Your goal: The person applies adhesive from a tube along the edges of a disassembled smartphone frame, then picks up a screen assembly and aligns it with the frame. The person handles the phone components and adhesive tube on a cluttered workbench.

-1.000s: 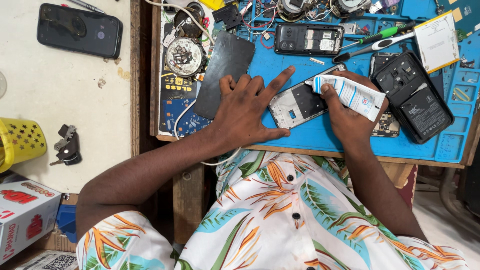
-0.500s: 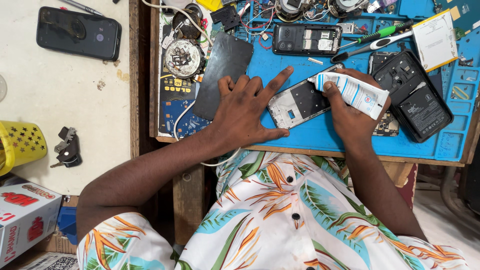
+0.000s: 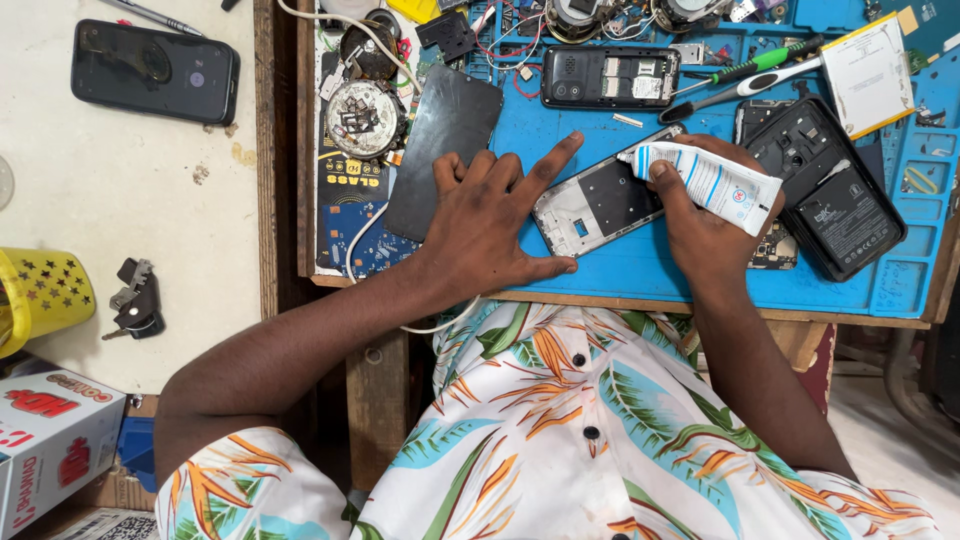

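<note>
While your left hand (image 3: pixel 490 215) lies open and flat, pinning the phone frame (image 3: pixel 600 203) on the blue mat (image 3: pixel 640 270) at the worktop's near edge, your right hand (image 3: pixel 705 225) grips a white tube (image 3: pixel 705 180), its nozzle touching the frame's right end.

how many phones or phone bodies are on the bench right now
5, maybe more under the clutter: black phone on the white top, keypad phone open at the mat's top, frame between both hands, two opened phones and at right.
</note>
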